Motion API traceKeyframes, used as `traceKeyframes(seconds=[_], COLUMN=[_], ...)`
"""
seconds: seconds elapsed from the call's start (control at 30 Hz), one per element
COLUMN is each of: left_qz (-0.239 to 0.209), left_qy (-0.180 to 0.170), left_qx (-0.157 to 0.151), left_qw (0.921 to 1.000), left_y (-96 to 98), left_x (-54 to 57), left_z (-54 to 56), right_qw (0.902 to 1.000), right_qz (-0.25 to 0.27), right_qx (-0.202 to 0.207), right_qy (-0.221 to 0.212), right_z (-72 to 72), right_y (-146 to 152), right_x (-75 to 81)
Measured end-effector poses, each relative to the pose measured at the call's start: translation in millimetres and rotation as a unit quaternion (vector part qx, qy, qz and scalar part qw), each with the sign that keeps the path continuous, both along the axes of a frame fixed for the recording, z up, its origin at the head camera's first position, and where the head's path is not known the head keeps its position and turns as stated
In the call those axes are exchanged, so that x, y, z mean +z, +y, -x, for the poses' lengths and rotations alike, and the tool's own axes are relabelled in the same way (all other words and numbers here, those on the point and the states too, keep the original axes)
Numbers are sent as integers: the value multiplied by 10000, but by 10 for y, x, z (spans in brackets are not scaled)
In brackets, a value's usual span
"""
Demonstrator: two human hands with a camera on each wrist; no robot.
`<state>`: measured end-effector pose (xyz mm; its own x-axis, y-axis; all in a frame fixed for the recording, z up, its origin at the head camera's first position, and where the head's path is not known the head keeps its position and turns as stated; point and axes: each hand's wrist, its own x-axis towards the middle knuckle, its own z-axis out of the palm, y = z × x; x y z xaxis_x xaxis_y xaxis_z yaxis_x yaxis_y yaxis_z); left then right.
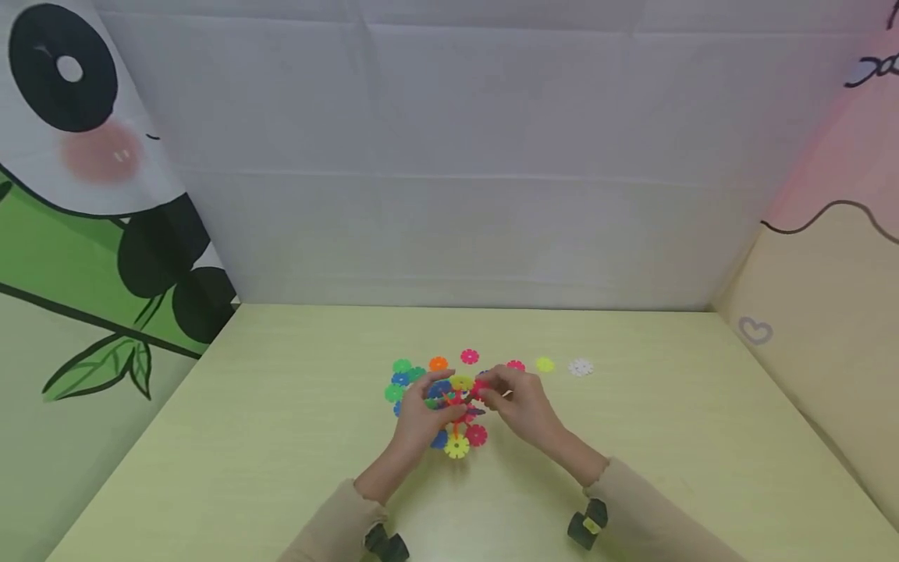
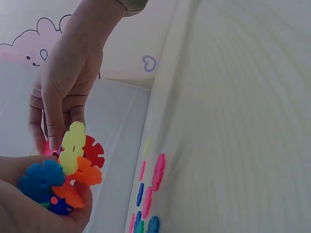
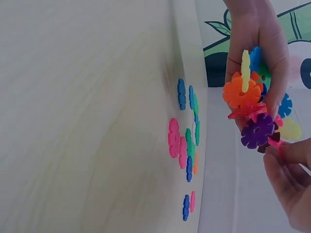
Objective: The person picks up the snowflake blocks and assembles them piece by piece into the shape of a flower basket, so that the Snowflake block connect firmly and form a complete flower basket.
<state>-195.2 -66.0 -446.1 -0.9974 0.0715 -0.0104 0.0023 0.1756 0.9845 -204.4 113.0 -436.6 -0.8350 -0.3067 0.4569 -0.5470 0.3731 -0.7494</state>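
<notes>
My left hand holds a cluster of interlocked plastic snowflake discs above the table, fingers and thumb curled about it. Orange, red, yellow, blue, green and purple discs stick out of it at various angles. From the other side my right hand pinches a pink snowflake disc between thumb and fingertips. That disc is right at the cluster's edge, beside a purple disc and a dark brown one. In the left wrist view, a yellow disc and a blue disc face the camera.
Loose snowflake discs lie on the pale table under and behind the hands. Green discs lie at the left, an orange disc at the back, a yellow disc and a white disc at the right. A pale wall stands behind.
</notes>
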Motion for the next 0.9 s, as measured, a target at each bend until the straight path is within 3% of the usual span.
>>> traceKeyframes(seconds=[0.13, 0.2, 0.33, 0.43, 0.53, 0.77, 0.9], left_qz=[155, 204, 560, 886, 1008, 911, 885], left_qy=[-87, 141, 816, 1281, 1480, 1202, 908], left_qx=[-711, -1207, -2037, -2389, -2456, -2063, -1715], left_qw=[9973, 9924, 9740, 9585, 9527, 9668, 9770], left_y=[-86, -138, -217, -248, -273, -427, -641], left_x=[3, 5, -12, -46, -89, -77, -15], left_z=[0, 8, 27, 39, 55, 83, 104], right_qw=[9997, 9994, 9987, 9968, 9943, 9918, 9836], right_qz=[-29, 66, 214, 310, 424, 252, -369], right_qx=[-197, -235, 115, 452, 633, 728, 879], right_qy=[-123, -254, -459, -579, -739, -1025, -1528], right_z=[56, 90, 172, 223, 244, 263, 332], right_y=[36, 64, 107, 110, 94, 58, 75], right_x=[11, 16, -3, -28, -35, -12, -94])
